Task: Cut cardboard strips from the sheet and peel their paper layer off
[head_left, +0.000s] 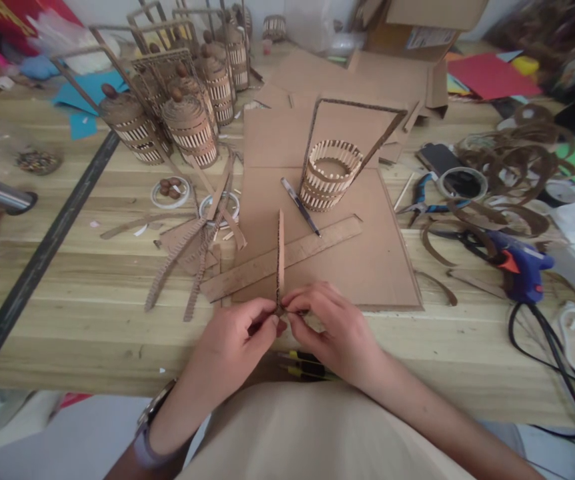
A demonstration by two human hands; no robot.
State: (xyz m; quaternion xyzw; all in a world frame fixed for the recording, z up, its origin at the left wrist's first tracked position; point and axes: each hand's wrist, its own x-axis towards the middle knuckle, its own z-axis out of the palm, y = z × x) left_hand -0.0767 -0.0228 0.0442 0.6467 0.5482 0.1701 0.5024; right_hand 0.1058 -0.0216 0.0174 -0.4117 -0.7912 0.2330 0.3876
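Between my two hands a narrow cardboard strip [281, 257] stands up on edge, pointing away from me. My left hand [240, 333] pinches its near end between thumb and fingers. From the other side my right hand [332, 327] pinches the same end, its fingertips almost touching the left ones. Beyond the strip, a small basket of light sticks [330, 177] with a tall cardboard handle rests on a cardboard sheet [382, 267]. A pen [301, 208] and a wider cardboard strip [307, 252] lie on that sheet.
Several lidded stick baskets [190, 130] stand at the back left. Corrugated strips [182, 260] and a ring of brown beads [171, 189] lie left. On the right are pliers [420, 199], a blue glue gun [522, 263] with cable, and coiled strips [512, 150]. A yellow-black cutter [307, 365] lies near my body.
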